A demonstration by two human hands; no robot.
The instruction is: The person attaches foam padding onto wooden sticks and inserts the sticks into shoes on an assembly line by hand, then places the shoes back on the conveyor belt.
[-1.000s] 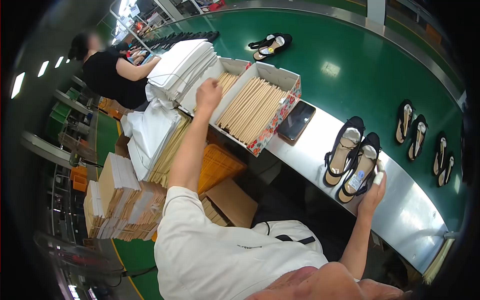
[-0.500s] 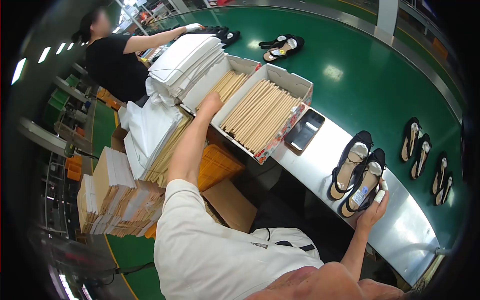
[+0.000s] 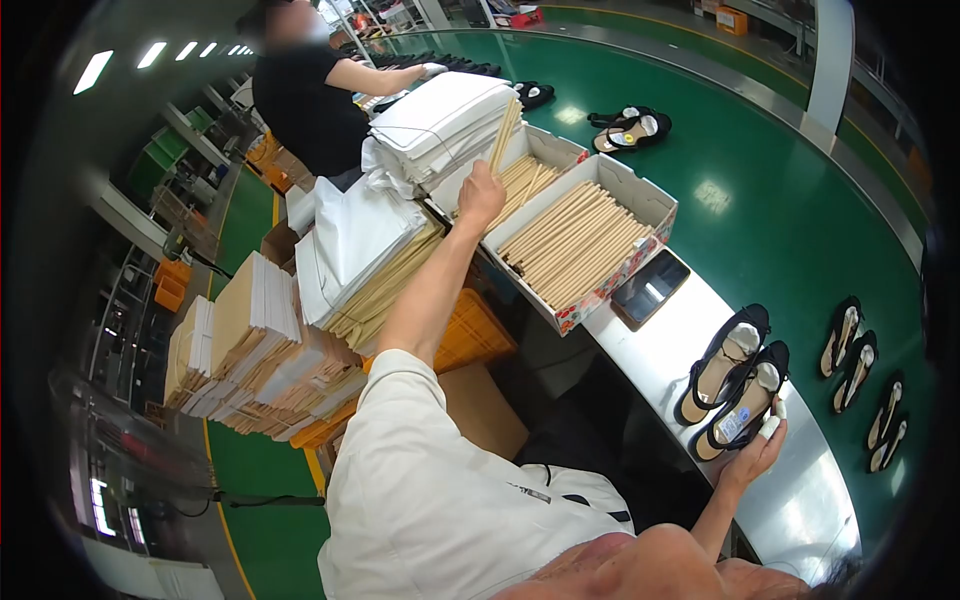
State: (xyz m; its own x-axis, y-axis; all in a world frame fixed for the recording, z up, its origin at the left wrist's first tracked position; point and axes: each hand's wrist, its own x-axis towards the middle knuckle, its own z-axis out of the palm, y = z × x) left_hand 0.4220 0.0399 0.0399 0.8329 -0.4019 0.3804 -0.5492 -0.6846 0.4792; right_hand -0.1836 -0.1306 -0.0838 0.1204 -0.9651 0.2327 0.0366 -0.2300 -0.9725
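Observation:
My left hand (image 3: 482,197) is closed round a few thin tan sticks (image 3: 505,132), which point up above a white box (image 3: 572,154) of similar sticks. Beside it, a floral-sided box (image 3: 655,205) holds many more sticks in a row. A pair of black shoes with tan insoles and white stuffing lies on the metal ledge. My right hand (image 3: 755,455), with white covers on two fingertips, grips the heel side of the nearer shoe (image 3: 744,413). A label sits inside that shoe. The farther shoe (image 3: 722,370) lies alongside it.
A phone (image 3: 650,288) lies between the boxes and shoes. Other black shoes (image 3: 632,130) stand on the green surface (image 3: 740,250). White paper stacks (image 3: 440,115) and bundled cardboard (image 3: 250,330) are at the left. Another person (image 3: 310,100) in black reaches toward shoes at the back.
My left hand has come up out of the white box with sticks in it. My right hand stays at the shoe. The view has shifted, and the other person has reached out an arm.

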